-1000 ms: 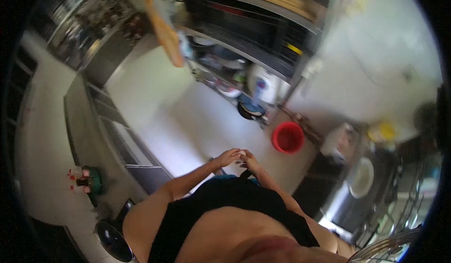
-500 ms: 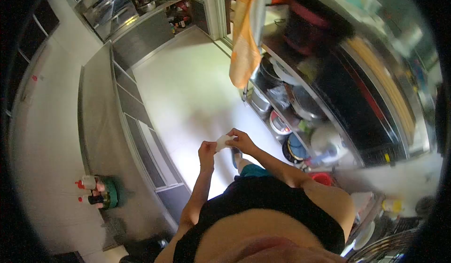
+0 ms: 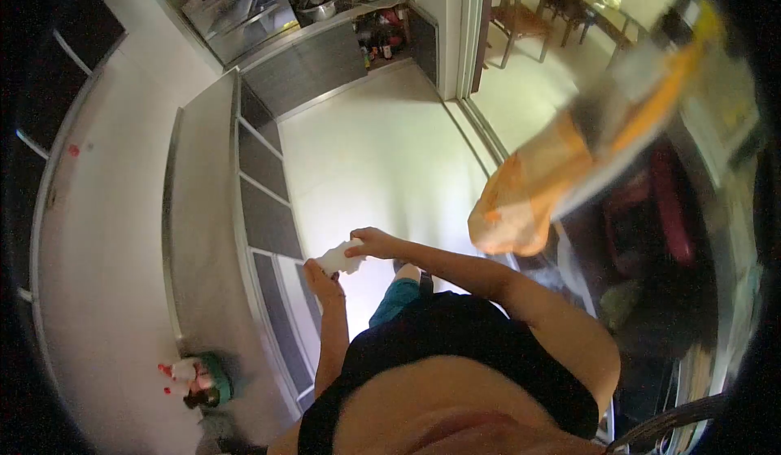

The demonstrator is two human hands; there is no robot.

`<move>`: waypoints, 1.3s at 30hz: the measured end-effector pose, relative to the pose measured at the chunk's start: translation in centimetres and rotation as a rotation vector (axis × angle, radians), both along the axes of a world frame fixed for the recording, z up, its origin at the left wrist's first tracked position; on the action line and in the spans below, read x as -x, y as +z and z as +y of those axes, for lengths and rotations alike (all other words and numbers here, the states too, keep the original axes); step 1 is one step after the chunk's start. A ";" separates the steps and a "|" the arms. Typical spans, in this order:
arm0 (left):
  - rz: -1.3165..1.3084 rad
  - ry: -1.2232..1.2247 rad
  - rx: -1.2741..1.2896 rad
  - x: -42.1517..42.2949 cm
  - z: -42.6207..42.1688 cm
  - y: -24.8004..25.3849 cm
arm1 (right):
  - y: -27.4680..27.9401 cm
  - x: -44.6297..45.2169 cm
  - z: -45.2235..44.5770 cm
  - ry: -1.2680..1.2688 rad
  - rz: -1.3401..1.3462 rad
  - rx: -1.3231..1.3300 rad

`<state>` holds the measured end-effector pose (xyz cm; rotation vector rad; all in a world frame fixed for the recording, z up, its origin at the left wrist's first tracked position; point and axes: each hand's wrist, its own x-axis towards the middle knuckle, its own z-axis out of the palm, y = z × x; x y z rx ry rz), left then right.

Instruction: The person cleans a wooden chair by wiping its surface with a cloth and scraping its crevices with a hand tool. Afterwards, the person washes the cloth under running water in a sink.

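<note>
A crumpled white piece that looks like tissue is stretched between my two hands, above the pale floor. My left hand pinches its left end from below. At the upper right end, my right hand grips it between thumb and fingers. The ragged edges of the tissue show between the hands. Both hands are in front of my body, to the right of the cabinet doors.
A long counter runs along the left, with red-capped bottles in a green holder. An orange and white cloth or bag hangs at the right, partly blurred. Beyond the doorway stand a wooden chair and a table. A metal bowl sits at the back.
The view has turned, bringing the doorway and chairs into sight. My hands have moved left in the view and farther apart, and more of the white tissue shows between them.
</note>
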<state>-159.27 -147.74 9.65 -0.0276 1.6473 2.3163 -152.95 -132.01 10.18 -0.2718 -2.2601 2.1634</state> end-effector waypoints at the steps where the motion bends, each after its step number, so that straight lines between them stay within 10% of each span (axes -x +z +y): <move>1: -0.087 -0.024 0.025 1.7 1.7 0.1 | -0.5 1.5 2.4 -0.031 0.011 0.211; 4: -0.101 0.035 0.117 5.2 9.6 0.4 | -1.7 5.0 8.7 -0.189 0.010 0.490; 8: 0.428 -0.441 0.231 13.6 22.3 -4.5 | -1.1 5.6 21.9 -0.539 -0.193 0.357; 9: 0.110 -0.733 0.252 13.9 26.1 -0.2 | -2.1 5.5 25.9 -0.668 -0.161 0.330; 18: 0.663 -1.976 0.625 11.9 59.5 1.3 | -4.8 -8.9 48.9 -1.474 0.018 0.218; 24: 1.026 -1.437 -0.233 3.9 79.2 4.5 | 1.4 -19.4 59.5 -1.234 0.065 0.132; 30: 0.431 -1.686 -0.282 -4.7 97.3 14.5 | 7.6 -23.5 75.7 -1.300 0.327 0.187; 39: 0.644 -1.982 -0.354 -13.9 113.9 16.6 | 7.5 -29.9 85.1 -1.509 0.187 0.088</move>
